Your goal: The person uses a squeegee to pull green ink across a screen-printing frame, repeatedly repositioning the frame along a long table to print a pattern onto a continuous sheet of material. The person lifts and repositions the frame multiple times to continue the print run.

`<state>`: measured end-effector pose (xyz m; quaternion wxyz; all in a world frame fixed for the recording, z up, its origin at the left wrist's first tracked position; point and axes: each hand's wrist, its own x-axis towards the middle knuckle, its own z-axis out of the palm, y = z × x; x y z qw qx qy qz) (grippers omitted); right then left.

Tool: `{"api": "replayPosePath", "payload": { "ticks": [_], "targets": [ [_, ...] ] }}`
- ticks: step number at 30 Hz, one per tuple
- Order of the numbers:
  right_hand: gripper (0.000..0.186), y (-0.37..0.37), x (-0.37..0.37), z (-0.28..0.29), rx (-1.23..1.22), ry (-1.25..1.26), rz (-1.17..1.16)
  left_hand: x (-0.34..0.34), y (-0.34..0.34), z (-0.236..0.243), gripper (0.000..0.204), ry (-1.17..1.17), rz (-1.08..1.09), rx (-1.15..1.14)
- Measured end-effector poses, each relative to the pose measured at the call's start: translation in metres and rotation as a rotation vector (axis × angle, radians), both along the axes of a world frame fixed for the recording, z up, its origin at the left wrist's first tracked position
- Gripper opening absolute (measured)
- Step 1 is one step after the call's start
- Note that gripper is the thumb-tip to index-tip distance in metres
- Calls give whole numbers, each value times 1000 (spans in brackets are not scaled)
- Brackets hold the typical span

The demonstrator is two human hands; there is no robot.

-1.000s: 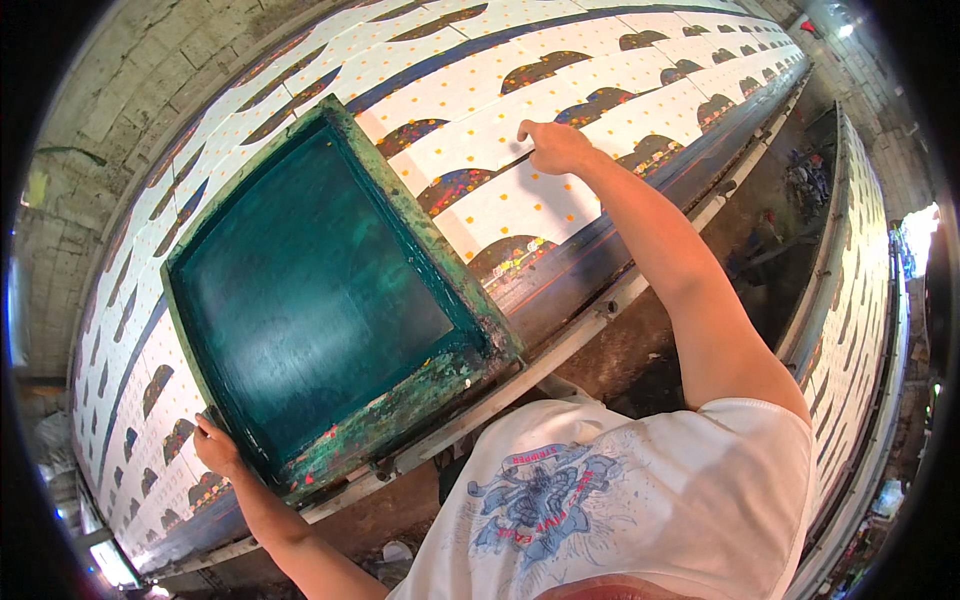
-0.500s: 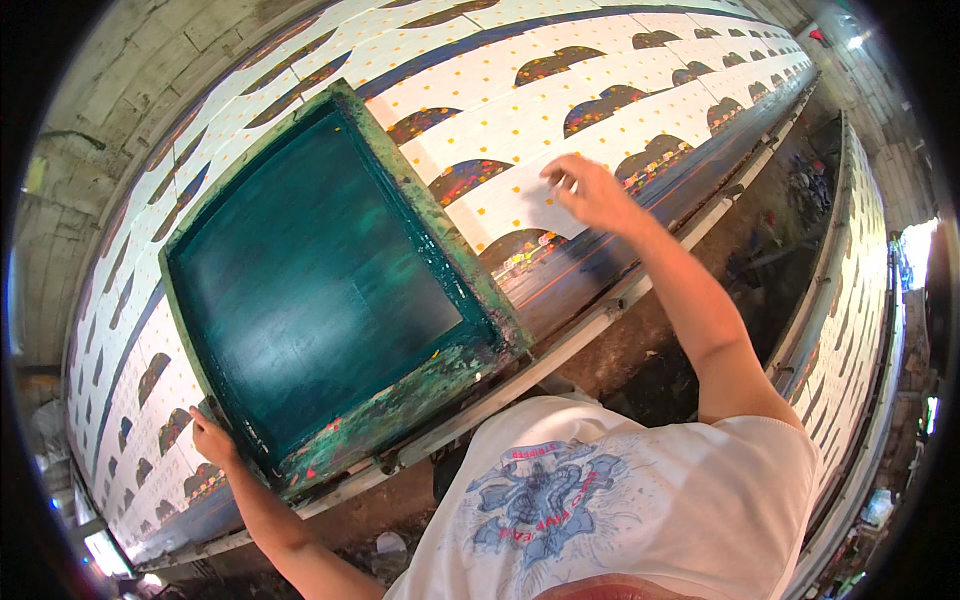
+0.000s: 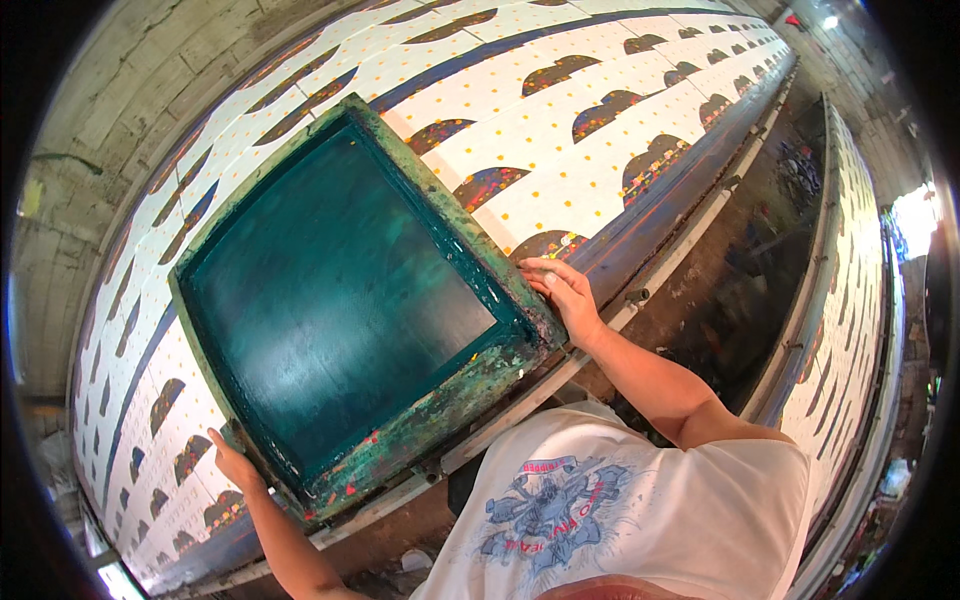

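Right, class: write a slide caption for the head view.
Left hand and right hand at opposite sides of a paint-stained green frame over patterned white sheeting.

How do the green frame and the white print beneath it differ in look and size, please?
Colour: the frame is mostly dark green, while the print is white with orange dots and dark, rounded patches.
Size: the frame covers only part of the table's length; the print runs well beyond it on both sides.
Shape: the frame has a raised rim, whereas the print lies flat.
Shared: both carry small spots of bright colour.
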<state>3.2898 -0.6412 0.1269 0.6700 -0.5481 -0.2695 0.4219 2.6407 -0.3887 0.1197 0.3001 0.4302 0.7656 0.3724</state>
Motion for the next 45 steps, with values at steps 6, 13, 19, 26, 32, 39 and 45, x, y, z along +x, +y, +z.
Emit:
{"api": "replayPosePath", "payload": {
  "ticks": [6,13,19,26,32,39,45],
  "targets": [
    [46,2,-1,2,88,243,-35,3,-4,6,82,-51,37,-76],
    [57,-2,-6,67,127,335,119,16,-4,9,88,-3,31,-65],
    [60,9,-9,94,264,343,189,-2,10,11,95,51,75,-129],
    [78,15,75,132,188,214,225,54,-10,54,84,-520,-2,-169],
    [78,7,210,133,141,85,380,192,-45,119,50,-375,-19,53],
    [77,10,387,93,127,104,310,367,-82,185,32,-65,-45,188],
    [75,1,497,63,7,323,422,472,-120,230,33,58,0,283]
  ]
}}
